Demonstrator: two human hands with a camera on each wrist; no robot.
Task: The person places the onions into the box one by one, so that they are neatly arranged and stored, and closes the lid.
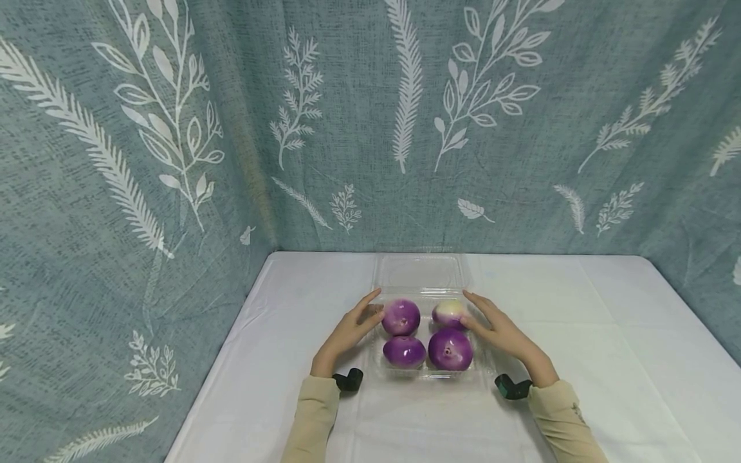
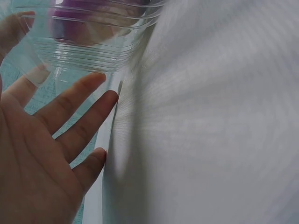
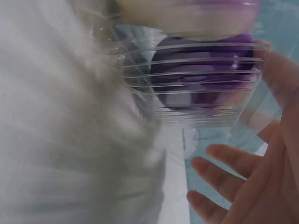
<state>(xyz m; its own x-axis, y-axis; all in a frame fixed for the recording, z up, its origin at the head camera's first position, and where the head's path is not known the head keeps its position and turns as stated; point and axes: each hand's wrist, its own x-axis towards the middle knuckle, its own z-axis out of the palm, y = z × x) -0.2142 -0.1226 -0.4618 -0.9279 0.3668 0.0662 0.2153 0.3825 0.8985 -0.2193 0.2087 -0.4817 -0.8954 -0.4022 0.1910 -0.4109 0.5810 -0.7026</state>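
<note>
A clear plastic clamshell box [image 1: 431,375] sits on the table with its lid [image 1: 422,273] folded back behind it. Several glossy purple onions fill it: one at the back left [image 1: 401,316], one at the front left [image 1: 404,352], a larger one at the front right [image 1: 451,349], and one with a pale top [image 1: 448,312] at the back right. My left hand [image 1: 347,333] is at the box's left side, fingers spread and fairly straight, thumb over the rim beside an onion. Mirroring it on the right side, my right hand [image 1: 505,329] has its thumb tip by the pale-topped onion.
White cloth covers the table [image 1: 596,354], which ends at a back edge against a blue-green leaf-patterned curtain [image 1: 359,128]. More curtain hangs at the left and right. Dark wrist cameras [image 1: 512,387] sit near both sleeves, in front of the box.
</note>
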